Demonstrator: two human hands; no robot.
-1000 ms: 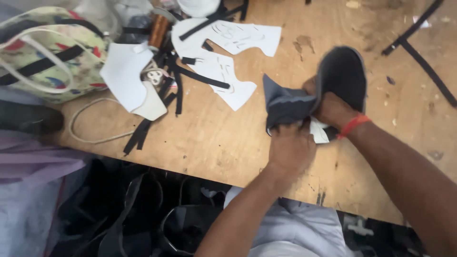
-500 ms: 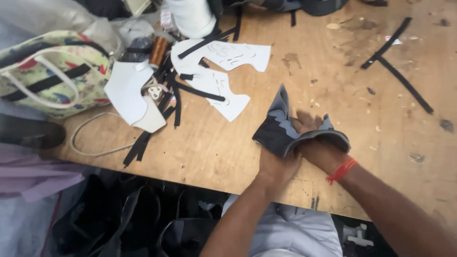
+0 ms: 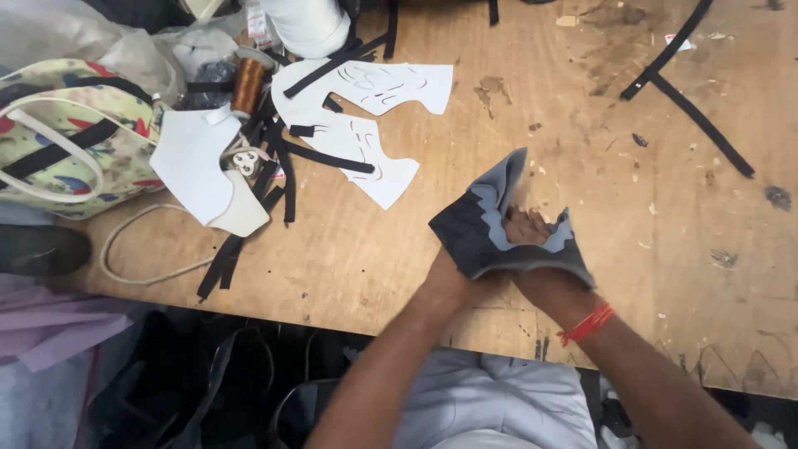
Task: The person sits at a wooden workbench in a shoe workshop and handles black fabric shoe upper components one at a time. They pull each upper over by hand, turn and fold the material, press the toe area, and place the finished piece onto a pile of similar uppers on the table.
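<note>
A: Nearest the viewer, what do the hands hold?

B: The left hand [image 3: 449, 283] pinches the near-left corner of a dark grey fabric piece [image 3: 482, 237], fingers closed on it. The right hand [image 3: 536, 249] (a red thread at its wrist) lies tucked inside the fold, fingers curled; how tightly it grips cannot be told.

A: How does the piece lie?

B: It rests on the wooden workbench [image 3: 648, 233], its long axis running from near-right up toward far-left, rising beyond both hands. Each hand touches it.

A: And farther off?

B: White paper patterns [image 3: 374, 91], black straps [image 3: 274, 179], a copper thread spool [image 3: 248, 83], a floral bag [image 3: 75, 133] at far left.
</note>
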